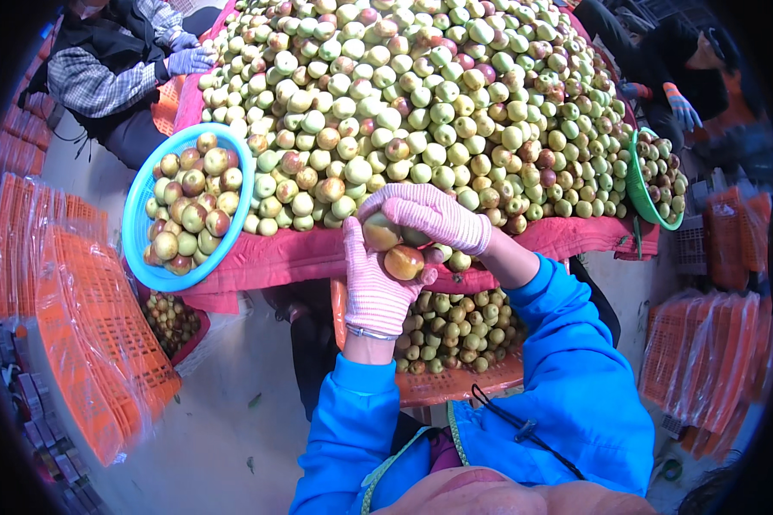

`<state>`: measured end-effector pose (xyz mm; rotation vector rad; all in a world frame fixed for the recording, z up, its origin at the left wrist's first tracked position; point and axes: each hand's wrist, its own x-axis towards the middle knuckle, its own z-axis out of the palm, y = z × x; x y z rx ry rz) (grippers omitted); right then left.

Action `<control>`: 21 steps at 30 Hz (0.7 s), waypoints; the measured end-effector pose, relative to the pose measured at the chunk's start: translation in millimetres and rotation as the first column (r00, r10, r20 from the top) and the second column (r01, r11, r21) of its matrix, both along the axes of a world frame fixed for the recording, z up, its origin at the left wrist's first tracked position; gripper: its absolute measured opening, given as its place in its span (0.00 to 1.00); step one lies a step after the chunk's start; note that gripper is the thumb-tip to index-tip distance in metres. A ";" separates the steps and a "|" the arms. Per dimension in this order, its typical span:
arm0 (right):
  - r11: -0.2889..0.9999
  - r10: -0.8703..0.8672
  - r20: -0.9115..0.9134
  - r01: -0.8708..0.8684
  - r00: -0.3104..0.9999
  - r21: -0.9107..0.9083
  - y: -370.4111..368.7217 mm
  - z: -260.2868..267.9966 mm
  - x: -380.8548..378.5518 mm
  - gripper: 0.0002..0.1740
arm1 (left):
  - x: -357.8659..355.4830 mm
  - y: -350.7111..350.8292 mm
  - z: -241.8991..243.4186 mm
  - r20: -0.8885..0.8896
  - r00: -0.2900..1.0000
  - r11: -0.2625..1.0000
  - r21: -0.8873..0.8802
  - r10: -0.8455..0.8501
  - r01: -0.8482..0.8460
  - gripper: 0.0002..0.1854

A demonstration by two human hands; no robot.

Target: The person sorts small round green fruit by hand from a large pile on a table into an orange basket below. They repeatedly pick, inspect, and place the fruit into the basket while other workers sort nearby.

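Observation:
Both my hands wear pink-and-white striped knit gloves and meet above the near edge of a heaped table. My left hand (377, 290) cups a reddish-brown jujube (404, 262) low in its palm. My right hand (435, 215) curls from above over a larger-looking greenish-brown jujube (381, 233), which also lies against my left fingers. Part of a greener jujube (415, 237) shows beneath my right fingers. Beyond them spreads a big pile of green and russet jujubes (386, 119) on a red padded cloth (277, 257).
A blue plastic basket (136, 257) of browner jujubes sits at the table's left corner, a green basket (636, 187) at the right. An orange crate (457, 385) of jujubes is below my hands. Orange crates (96, 322) stack on both sides. Gloved co-workers (190, 61) sit left and right.

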<state>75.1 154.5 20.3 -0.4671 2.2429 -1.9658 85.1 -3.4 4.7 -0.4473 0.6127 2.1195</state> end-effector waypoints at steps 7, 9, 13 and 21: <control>0.761 -0.063 0.327 0.257 0.943 -0.596 9.2 -0.4 5.8 0.37 | 0.5 2.4 3.3 0.053 0.998 0.944 0.328 0.029 -0.045 0.41; 0.888 -0.211 0.164 0.259 0.964 -0.379 14.1 1.1 11.6 0.36 | -0.4 1.3 3.7 0.085 0.996 0.960 0.274 0.040 -0.062 0.40; 0.985 -0.026 0.314 0.078 0.949 -0.154 20.9 1.1 28.1 0.27 | -0.3 -1.0 -0.2 0.068 0.991 0.967 0.222 0.115 -0.128 0.36; 0.949 -0.235 0.307 0.286 0.922 -0.133 7.7 -22.5 36.0 0.21 | 13.5 6.1 -18.0 0.116 0.987 0.975 0.175 0.115 -0.134 0.34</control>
